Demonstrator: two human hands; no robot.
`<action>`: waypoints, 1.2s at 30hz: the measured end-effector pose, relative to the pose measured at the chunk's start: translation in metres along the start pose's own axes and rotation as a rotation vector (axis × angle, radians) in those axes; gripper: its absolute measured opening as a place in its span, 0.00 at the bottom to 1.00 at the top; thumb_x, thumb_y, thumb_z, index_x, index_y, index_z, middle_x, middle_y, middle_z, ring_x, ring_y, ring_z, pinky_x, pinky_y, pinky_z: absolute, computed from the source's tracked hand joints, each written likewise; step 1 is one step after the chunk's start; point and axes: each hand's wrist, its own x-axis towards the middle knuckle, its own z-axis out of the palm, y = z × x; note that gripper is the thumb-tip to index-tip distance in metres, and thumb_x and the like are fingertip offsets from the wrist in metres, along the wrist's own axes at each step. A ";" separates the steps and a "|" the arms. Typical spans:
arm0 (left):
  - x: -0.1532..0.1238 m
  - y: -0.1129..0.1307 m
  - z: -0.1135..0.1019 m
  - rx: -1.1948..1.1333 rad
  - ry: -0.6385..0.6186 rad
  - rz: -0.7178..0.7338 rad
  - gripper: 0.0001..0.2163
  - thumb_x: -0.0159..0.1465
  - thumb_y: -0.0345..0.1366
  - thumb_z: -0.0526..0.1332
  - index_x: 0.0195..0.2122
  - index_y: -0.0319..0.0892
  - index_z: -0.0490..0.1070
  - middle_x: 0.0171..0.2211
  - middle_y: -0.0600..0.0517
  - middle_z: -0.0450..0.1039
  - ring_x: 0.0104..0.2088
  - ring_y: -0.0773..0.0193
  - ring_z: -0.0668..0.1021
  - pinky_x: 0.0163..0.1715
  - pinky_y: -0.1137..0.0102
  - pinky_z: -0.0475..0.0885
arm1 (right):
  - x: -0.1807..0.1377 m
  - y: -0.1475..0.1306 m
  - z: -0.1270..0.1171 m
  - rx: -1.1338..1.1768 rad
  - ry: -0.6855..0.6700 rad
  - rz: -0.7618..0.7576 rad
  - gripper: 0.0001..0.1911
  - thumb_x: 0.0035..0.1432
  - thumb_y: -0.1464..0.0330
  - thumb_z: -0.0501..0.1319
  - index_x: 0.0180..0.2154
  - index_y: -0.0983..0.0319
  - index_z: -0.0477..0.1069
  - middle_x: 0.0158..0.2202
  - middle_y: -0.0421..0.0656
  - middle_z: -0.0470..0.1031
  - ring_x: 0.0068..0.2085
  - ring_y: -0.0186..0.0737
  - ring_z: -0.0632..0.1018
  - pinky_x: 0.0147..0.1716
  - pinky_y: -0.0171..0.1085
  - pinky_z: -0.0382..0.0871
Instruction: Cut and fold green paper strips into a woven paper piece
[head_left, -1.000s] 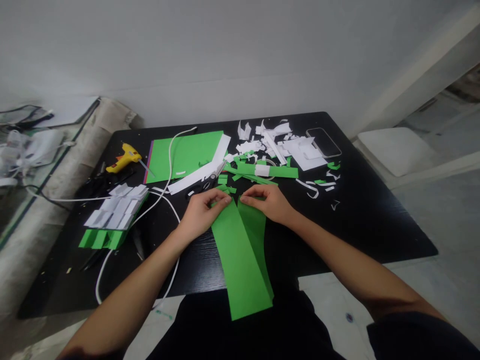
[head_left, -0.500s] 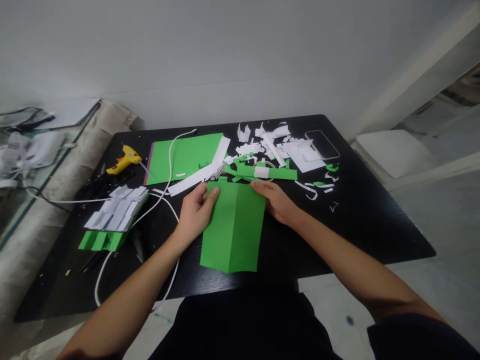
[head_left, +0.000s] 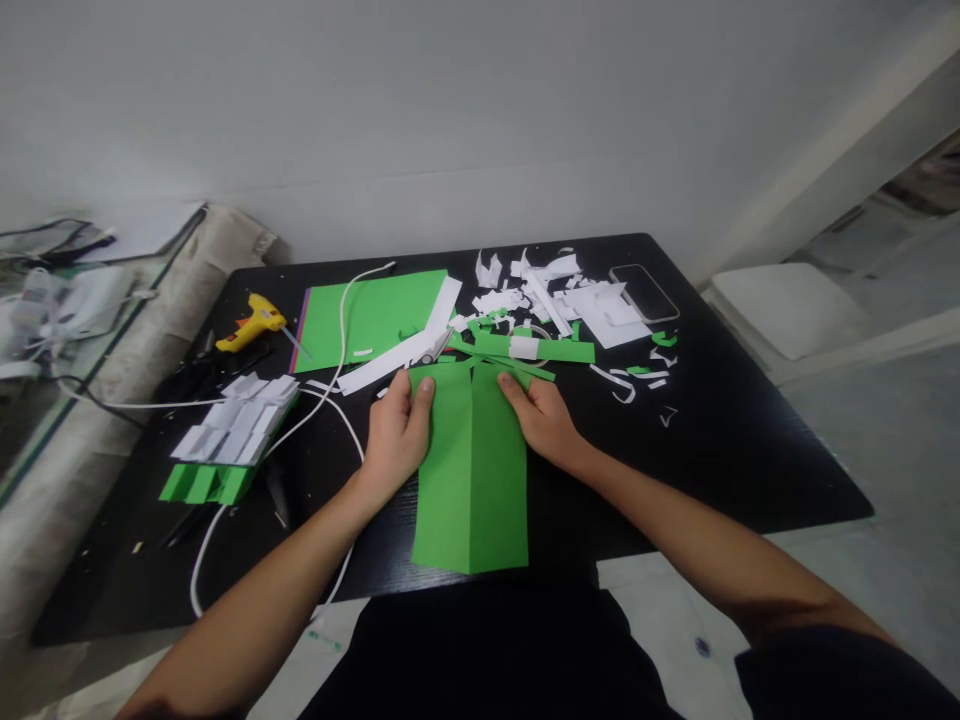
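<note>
A sheet of green paper (head_left: 471, 480) with a lengthwise crease down its middle is held up near the table's front edge. My left hand (head_left: 399, 425) grips its upper left side, thumb on the front and fingers behind. On the upper right, my right hand (head_left: 546, 420) pinches the sheet, also with the thumb in front. Just beyond the sheet lie green paper strips (head_left: 559, 350) and a long white strip (head_left: 397, 352). To the left of my left hand rests a folded white and green paper piece (head_left: 236, 430).
A yellow glue gun (head_left: 259, 322) lies at the table's left. A white cable (head_left: 341, 330) loops across the table (head_left: 675, 450) past green sheets (head_left: 375, 310). White paper scraps (head_left: 536, 285) and a phone (head_left: 645, 292) lie at the back right. A white stool (head_left: 769, 305) stands beyond.
The green sheet has turned slightly and its lower edge has come nearer to me. My right hand has shifted so its thumb now lies over the sheet's front.
</note>
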 end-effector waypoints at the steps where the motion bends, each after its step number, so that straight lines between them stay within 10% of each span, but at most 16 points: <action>1: -0.001 0.000 0.001 0.003 0.001 -0.002 0.20 0.73 0.46 0.58 0.27 0.48 0.52 0.19 0.60 0.52 0.21 0.66 0.59 0.22 0.67 0.52 | 0.000 0.000 0.001 -0.006 0.007 -0.004 0.35 0.67 0.37 0.55 0.23 0.56 0.55 0.22 0.38 0.58 0.26 0.39 0.63 0.27 0.39 0.58; 12: 0.002 -0.009 0.000 0.041 0.053 -0.012 0.19 0.73 0.42 0.60 0.28 0.48 0.52 0.17 0.60 0.52 0.19 0.66 0.58 0.22 0.66 0.51 | 0.000 0.006 0.002 -0.002 0.114 0.025 0.35 0.64 0.36 0.58 0.21 0.56 0.55 0.20 0.38 0.58 0.24 0.38 0.63 0.24 0.39 0.59; 19: 0.008 -0.011 -0.002 -0.083 0.079 -0.063 0.18 0.71 0.46 0.63 0.28 0.47 0.59 0.21 0.59 0.56 0.23 0.65 0.62 0.24 0.69 0.58 | -0.001 -0.001 0.002 0.371 -0.244 0.209 0.28 0.53 0.41 0.72 0.30 0.60 0.75 0.27 0.43 0.78 0.27 0.41 0.77 0.25 0.39 0.72; 24: 0.010 -0.003 -0.006 -0.364 -0.081 -0.217 0.22 0.69 0.54 0.63 0.25 0.44 0.65 0.21 0.57 0.61 0.22 0.66 0.63 0.22 0.71 0.60 | -0.002 0.001 0.001 0.296 -0.136 0.156 0.28 0.57 0.41 0.69 0.31 0.61 0.77 0.30 0.45 0.79 0.29 0.42 0.78 0.27 0.39 0.72; 36: 0.001 -0.002 -0.003 -0.084 -0.010 -0.039 0.17 0.75 0.48 0.57 0.31 0.44 0.70 0.24 0.54 0.66 0.27 0.62 0.67 0.26 0.69 0.63 | -0.005 -0.002 0.001 0.129 -0.024 0.050 0.29 0.62 0.41 0.65 0.26 0.58 0.70 0.26 0.43 0.74 0.29 0.43 0.74 0.28 0.40 0.68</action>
